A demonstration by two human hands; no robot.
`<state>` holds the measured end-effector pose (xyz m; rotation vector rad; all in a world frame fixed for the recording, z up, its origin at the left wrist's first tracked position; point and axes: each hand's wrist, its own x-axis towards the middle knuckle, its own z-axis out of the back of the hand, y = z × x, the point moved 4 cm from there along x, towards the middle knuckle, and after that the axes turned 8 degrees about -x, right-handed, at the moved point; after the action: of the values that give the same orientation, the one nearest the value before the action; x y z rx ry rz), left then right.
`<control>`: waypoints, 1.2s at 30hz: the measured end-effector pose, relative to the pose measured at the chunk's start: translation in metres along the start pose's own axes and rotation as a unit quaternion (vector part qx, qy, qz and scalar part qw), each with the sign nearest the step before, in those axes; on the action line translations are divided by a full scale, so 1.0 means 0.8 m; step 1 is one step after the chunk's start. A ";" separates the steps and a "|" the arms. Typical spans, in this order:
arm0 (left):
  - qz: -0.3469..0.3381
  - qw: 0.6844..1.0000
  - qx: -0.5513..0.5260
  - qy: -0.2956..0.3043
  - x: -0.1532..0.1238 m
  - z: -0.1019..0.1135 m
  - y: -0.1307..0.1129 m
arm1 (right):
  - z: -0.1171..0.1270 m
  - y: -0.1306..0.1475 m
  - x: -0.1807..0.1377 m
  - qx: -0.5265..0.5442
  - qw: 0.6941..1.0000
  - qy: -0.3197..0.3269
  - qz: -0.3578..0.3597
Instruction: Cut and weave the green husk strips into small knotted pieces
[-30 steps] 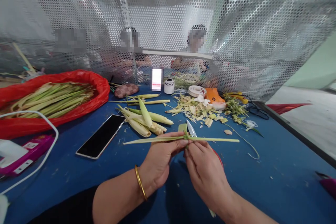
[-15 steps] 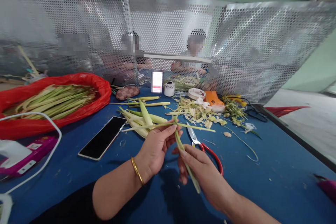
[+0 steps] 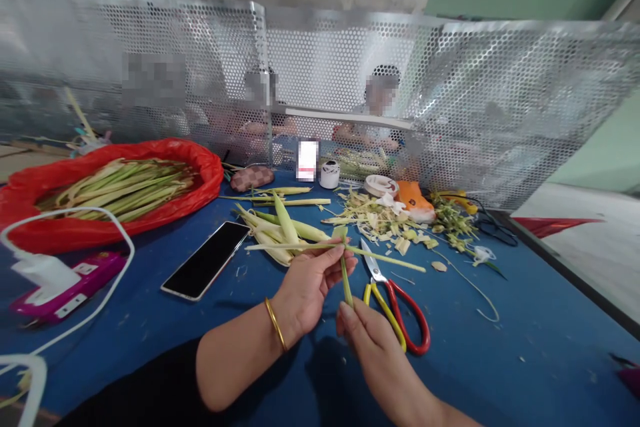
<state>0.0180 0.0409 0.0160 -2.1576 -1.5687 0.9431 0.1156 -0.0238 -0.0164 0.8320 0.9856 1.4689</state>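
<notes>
My left hand (image 3: 309,285) pinches the crossing of two thin green leaf strips (image 3: 345,260) above the blue table (image 3: 500,360). One strip runs sideways from left to right; the other hangs down towards me. My right hand (image 3: 373,347) is closed on the lower end of the hanging strip. Red and yellow handled scissors (image 3: 395,303) lie on the table just right of my hands, blades pointing away. A small heap of pale leaf buds (image 3: 280,230) lies just beyond my left hand.
A black phone (image 3: 206,269) lies left of my hands. A red bag of green leaves (image 3: 107,197) sits at far left, with a pink box (image 3: 70,283) and white cable. Leaf scraps (image 3: 395,220), tape rolls and a perforated metal screen (image 3: 450,100) stand behind; people sit beyond it.
The strips went from one level line to a cross, one now hanging down. My right hand slid down its lower end. The scissors, hidden before, now lie fully in view.
</notes>
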 end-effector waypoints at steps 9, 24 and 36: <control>0.038 0.998 0.018 0.040 -0.005 -0.003 0.006 | -0.001 -0.009 0.008 -0.016 1.000 0.017 0.002; 0.008 0.989 0.131 0.063 -0.004 -0.003 -0.002 | 0.085 0.048 -0.001 -0.446 0.798 -0.299 0.274; -0.036 0.981 0.181 0.055 0.000 0.004 0.007 | 0.064 0.044 0.009 -0.442 0.840 -0.178 0.260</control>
<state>0.0201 0.0387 0.0100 -1.8552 -1.2962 0.9810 0.1468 -0.0115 0.0365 0.6395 -0.2748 1.8813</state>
